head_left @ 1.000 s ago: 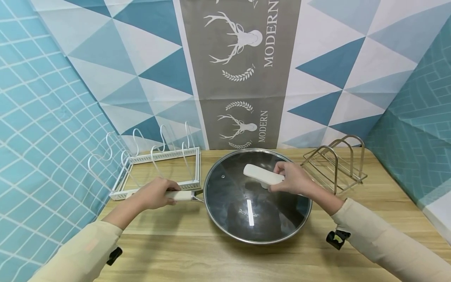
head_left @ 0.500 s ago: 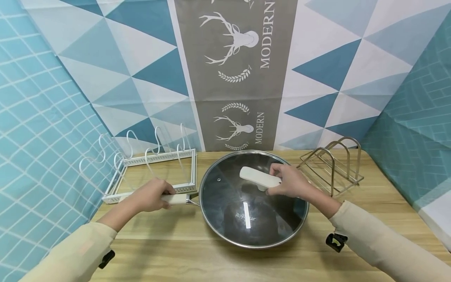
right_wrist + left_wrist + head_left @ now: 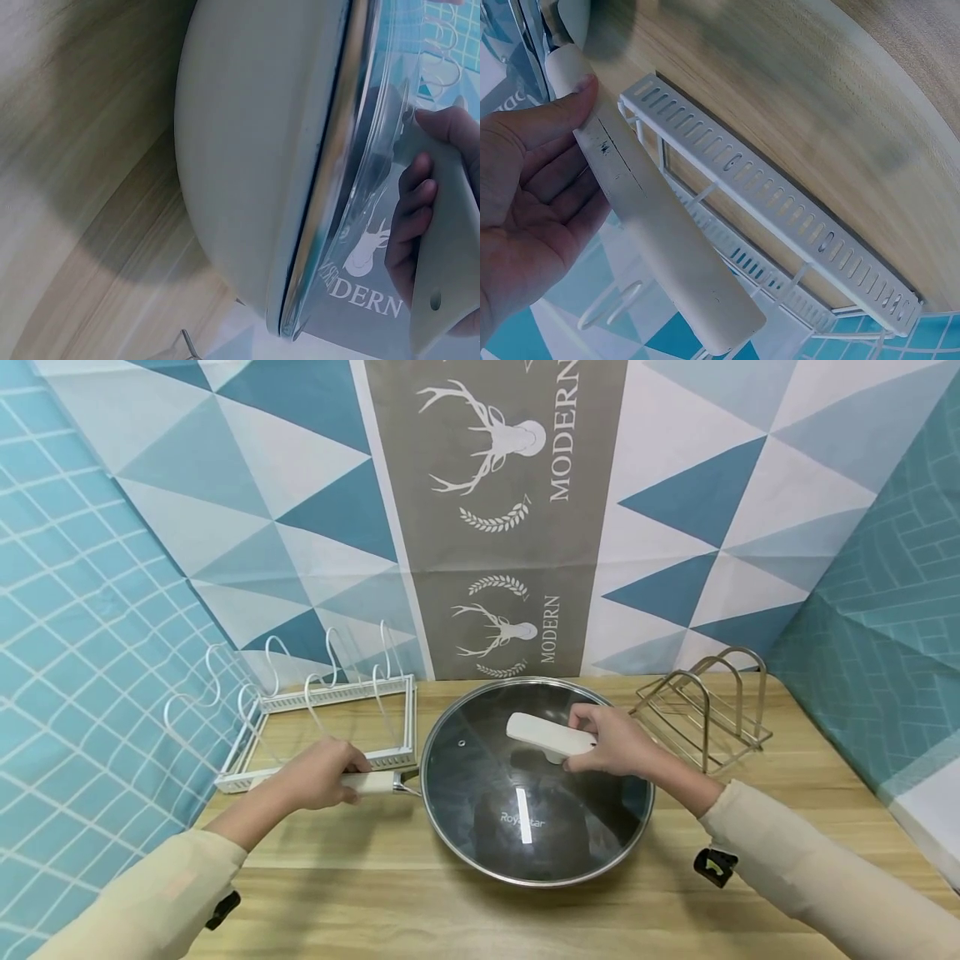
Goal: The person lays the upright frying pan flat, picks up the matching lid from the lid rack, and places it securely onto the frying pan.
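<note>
A wok [image 3: 232,150] with a cream outside stands on the wooden table, its dark glass lid [image 3: 480,802] seated on the rim. My left hand [image 3: 318,774] grips the wok's long cream handle [image 3: 373,783]; in the left wrist view the thumb lies along one side of that handle and the fingers are on the other. On the lid, my right hand [image 3: 617,743] holds the flat white lid knob [image 3: 543,732] near its right end. From the right wrist, the fingers curl under the knob, just above the glass. The inside of the wok is mostly hidden by the dark lid.
Close behind the left hand sits a white rack [image 3: 405,758] with wire loops, the wok handle passing along its front edge. A gold-coloured wire rack [image 3: 705,727] stands at the back right, near the wok. Patterned sheets [image 3: 517,543] line the back and sides.
The whole head view has shifted a little, so everything sits slightly further left in it. Both hands keep the same hold, and the wok and lid stay together.
</note>
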Available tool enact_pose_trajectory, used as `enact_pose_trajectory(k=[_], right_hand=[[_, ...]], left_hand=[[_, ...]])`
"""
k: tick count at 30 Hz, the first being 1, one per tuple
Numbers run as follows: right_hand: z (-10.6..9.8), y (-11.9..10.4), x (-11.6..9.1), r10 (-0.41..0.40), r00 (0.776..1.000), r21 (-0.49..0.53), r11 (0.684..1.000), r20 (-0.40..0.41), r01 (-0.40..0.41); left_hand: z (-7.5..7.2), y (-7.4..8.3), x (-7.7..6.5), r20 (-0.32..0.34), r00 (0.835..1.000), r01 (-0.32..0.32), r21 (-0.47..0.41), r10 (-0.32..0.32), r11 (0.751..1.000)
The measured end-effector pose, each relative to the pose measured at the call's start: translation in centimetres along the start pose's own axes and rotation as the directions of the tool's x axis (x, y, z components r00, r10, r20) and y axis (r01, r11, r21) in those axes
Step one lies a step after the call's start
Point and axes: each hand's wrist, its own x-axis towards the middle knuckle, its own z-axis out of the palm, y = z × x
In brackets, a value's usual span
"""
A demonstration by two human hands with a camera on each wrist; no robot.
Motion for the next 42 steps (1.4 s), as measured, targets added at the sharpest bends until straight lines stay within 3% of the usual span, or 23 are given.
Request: enact_pose_trajectory(k=[16,24,28,35,42], right_hand=[[-0.4,0.7,0.6,-0.083,0.995,0.019,0.996,0.05,0.082],[-0.9,0.8,0.5,-0.147,0.989,-0.077,0.986,0.029,0.148],[-1.4,0.8,0.4,-0.199,0.978,-0.114,0.972,0.067,0.205],[-3.4,1.1,-0.8,-0.186,0.969,-0.126,0.97,0.163,0.207],[-6.2,1.1,-3.0,-0.15,0.975,-0.195,0.964,0.163,0.181]], left_hand=[[0.2,-0.3,-0.2,-0.031,0.999,-0.009,0.008,0.009,1.0],[0.1,0.0,-0.2,-0.035,0.999,-0.004,0.004,0.004,1.0],[0.0,0.2,-0.4,-0.028,0.999,0.026,0.004,-0.026,1.0],[0.3,0.2,-0.5,-0.007,0.998,0.058,-0.025,-0.058,0.998],[0.0,0.1,-0.4,0.003,0.998,0.069,-0.029,-0.069,0.997]])
